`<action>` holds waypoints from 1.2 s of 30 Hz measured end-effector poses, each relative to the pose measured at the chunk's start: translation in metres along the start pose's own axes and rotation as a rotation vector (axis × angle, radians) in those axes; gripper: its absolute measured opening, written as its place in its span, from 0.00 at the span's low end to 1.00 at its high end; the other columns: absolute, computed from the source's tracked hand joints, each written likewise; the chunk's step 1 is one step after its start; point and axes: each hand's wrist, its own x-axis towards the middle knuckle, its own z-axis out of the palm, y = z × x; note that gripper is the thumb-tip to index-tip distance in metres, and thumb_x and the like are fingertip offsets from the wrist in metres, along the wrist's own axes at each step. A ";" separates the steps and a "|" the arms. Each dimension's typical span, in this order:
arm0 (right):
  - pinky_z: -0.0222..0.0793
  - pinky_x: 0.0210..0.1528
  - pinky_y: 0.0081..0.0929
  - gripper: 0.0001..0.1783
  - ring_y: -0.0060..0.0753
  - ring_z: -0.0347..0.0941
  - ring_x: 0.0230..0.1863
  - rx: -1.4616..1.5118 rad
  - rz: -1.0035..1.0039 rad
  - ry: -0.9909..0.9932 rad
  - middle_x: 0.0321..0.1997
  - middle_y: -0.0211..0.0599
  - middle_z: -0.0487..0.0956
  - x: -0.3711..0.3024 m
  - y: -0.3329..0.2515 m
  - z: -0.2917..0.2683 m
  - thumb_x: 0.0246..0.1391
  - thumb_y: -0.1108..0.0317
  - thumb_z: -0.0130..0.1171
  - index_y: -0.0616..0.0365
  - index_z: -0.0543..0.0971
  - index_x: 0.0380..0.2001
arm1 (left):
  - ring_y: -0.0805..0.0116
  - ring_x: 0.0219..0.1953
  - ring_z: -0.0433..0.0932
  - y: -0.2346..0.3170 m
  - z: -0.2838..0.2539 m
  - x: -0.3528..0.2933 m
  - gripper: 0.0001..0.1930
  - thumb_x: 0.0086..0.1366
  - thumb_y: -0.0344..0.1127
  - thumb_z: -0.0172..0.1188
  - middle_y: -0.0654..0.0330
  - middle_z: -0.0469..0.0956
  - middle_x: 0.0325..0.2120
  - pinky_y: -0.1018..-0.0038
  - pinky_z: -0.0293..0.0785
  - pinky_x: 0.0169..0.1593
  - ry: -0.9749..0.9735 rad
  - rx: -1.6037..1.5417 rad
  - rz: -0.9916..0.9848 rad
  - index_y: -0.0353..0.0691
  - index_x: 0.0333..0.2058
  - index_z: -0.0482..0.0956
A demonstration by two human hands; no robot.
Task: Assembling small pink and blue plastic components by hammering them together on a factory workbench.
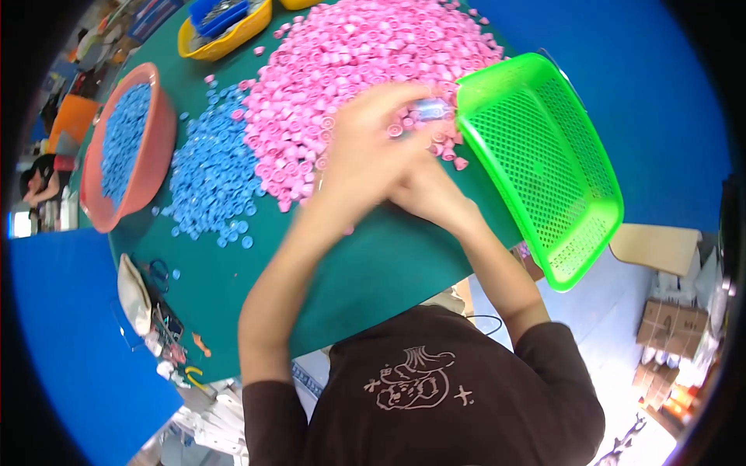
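My left hand [365, 144] and my right hand [429, 193] come together over the edge of a heap of pink cup-shaped plastic caps [353, 54]. Both are smeared by motion. At the left fingertips is a blurred small blue plastic piece [432, 109], with pink caps around it. My left fingers are curled about this piece. The right hand lies below and partly behind the left, its fingers mostly hidden. To the left of the hands lies a smaller pile of round blue caps [214, 182], touching the pink heap.
A bright green perforated basket [602, 167] stands at the table's right edge, close to my right hand. A salmon basin [161, 128] of blue caps is at the left. Yellow tray [233, 43] holding a blue container sits at the far edge. Scissors [158, 273] lie near left.
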 end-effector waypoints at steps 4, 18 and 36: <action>0.67 0.55 0.39 0.19 0.49 0.74 0.51 -0.224 0.062 0.281 0.44 0.51 0.79 -0.058 0.024 0.015 0.49 0.70 0.61 0.66 0.76 0.45 | 0.55 0.37 0.78 -0.013 0.117 0.046 0.15 0.52 0.42 0.67 0.53 0.80 0.31 0.61 0.72 0.42 -0.185 0.197 0.290 0.38 0.34 0.81; 0.68 0.36 0.32 0.16 0.41 0.72 0.34 -0.245 0.052 0.152 0.32 0.39 0.75 -0.090 0.006 0.002 0.36 0.71 0.71 0.62 0.80 0.32 | 0.50 0.51 0.72 -0.123 -0.088 -0.087 0.14 0.61 0.37 0.59 0.52 0.77 0.47 0.62 0.67 0.55 0.217 0.596 -0.072 0.39 0.44 0.79; 0.51 0.67 0.46 0.30 0.54 0.54 0.68 -0.677 -0.133 0.208 0.67 0.49 0.62 0.021 -0.011 0.059 0.56 0.55 0.58 0.54 0.68 0.60 | 0.43 0.69 0.46 -0.051 -0.088 -0.225 0.42 0.58 0.58 0.57 0.53 0.50 0.68 0.32 0.40 0.61 -0.464 0.887 -0.211 0.43 0.65 0.56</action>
